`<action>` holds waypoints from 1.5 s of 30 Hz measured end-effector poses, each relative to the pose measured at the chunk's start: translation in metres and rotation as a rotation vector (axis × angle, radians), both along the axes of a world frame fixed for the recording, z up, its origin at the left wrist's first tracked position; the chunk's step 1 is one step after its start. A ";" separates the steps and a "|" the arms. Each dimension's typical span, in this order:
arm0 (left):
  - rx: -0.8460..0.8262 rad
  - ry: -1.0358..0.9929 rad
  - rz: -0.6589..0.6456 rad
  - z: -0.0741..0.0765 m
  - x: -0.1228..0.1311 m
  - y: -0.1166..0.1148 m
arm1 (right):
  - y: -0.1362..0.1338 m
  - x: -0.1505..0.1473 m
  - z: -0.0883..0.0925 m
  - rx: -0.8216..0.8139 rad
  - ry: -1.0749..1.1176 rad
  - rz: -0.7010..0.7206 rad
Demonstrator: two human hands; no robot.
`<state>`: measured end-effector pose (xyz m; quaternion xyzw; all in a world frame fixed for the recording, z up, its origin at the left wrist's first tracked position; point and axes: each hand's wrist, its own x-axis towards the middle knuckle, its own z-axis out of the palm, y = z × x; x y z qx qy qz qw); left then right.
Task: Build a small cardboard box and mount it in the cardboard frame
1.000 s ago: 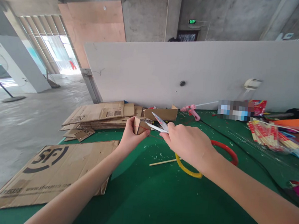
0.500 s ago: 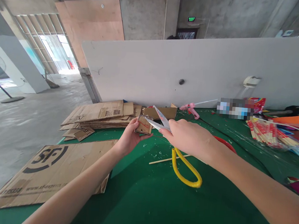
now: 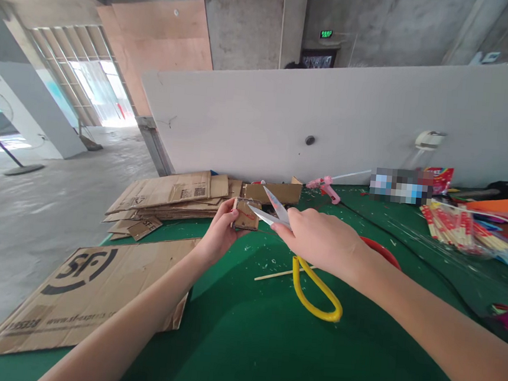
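Observation:
My left hand (image 3: 220,233) holds up a small cardboard piece (image 3: 246,215) with a red thread or line on it, above the green table (image 3: 267,346). My right hand (image 3: 321,241) grips a pair of scissors (image 3: 274,211) with a yellow handle loop (image 3: 316,291) and a red one (image 3: 382,252). The blades are spread, their tips right beside the cardboard piece. A thin wooden stick (image 3: 273,273) lies on the table below my right hand.
Flattened cardboard (image 3: 80,294) covers the table's near left; a cardboard stack (image 3: 169,195) lies farther back. A pink glue gun (image 3: 325,188) rests by the white partition (image 3: 353,116). Packets of chopsticks (image 3: 459,229) and coloured clutter fill the right side.
The left hand turned the cardboard piece so its face shows. The scissors' handles swung wider apart, the yellow loop dropping toward the table. Both hands stayed in about the same place.

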<state>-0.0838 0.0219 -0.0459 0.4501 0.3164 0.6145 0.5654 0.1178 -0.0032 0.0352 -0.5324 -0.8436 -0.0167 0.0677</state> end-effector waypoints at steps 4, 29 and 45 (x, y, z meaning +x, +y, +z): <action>-0.006 0.015 0.013 0.000 0.000 0.001 | 0.000 0.001 -0.001 0.004 -0.005 -0.002; 0.265 0.845 0.577 -0.011 0.002 -0.003 | 0.007 0.008 -0.006 -0.154 0.020 0.024; 0.343 1.058 0.630 -0.009 -0.006 0.003 | 0.014 0.004 -0.020 -0.025 0.009 -0.028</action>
